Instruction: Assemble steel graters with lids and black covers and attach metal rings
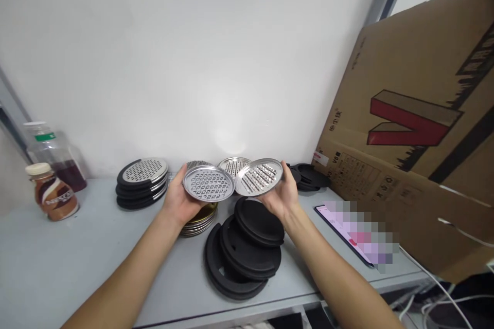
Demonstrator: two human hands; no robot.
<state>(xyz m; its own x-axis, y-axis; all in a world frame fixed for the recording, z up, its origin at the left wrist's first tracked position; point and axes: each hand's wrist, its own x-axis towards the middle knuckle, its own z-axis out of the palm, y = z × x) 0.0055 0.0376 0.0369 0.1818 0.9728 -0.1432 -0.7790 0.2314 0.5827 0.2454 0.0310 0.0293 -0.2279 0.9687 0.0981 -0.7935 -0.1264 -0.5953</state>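
Observation:
My left hand is closed on the edge of a round metal grater plate with large holes. In my right hand is another round grater plate, with rows of raised slots, tilted towards the left. The two rims meet or overlap near the middle. Below them stand a stack of metal discs, gold-coloured on top, and a loose pile of black round holders. Behind the held plates, a further grater plate shows in part, partly hidden.
At the left is a stack of grater plates in black holders. Beyond it stand a brown bottle and a clear jug with dark liquid. More black holders, a phone and a large cardboard box are on the right.

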